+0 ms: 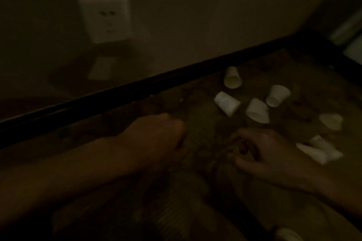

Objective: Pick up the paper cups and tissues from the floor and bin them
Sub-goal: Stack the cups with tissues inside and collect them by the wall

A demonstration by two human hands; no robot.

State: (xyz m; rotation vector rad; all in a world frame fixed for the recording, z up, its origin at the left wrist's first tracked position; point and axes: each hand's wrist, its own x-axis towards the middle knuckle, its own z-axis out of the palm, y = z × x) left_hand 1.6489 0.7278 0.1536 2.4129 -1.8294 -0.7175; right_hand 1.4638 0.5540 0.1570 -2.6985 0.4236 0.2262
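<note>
The frame is dark and blurred. Several white paper cups lie tipped on the brown floor [293,182]: one near the skirting [232,77], one on its side [227,103], one beside it [257,110], one further right [278,96]. A pale crumpled piece [331,121] and a crumpled white tissue [319,149] lie at the right. My right hand [260,150] hovers just left of the tissue, fingers loosely curled, holding nothing. My left hand [156,137] reaches in from the left, back up, its fingers hidden. A dim dark shape [205,123] lies between the hands.
A wall with a white socket [104,18] rises behind a dark skirting board [137,86]. Another white cup [288,235] shows at the bottom edge. A dim ribbed object [172,219] sits below my arms. Pale items [348,31] stand at the far right.
</note>
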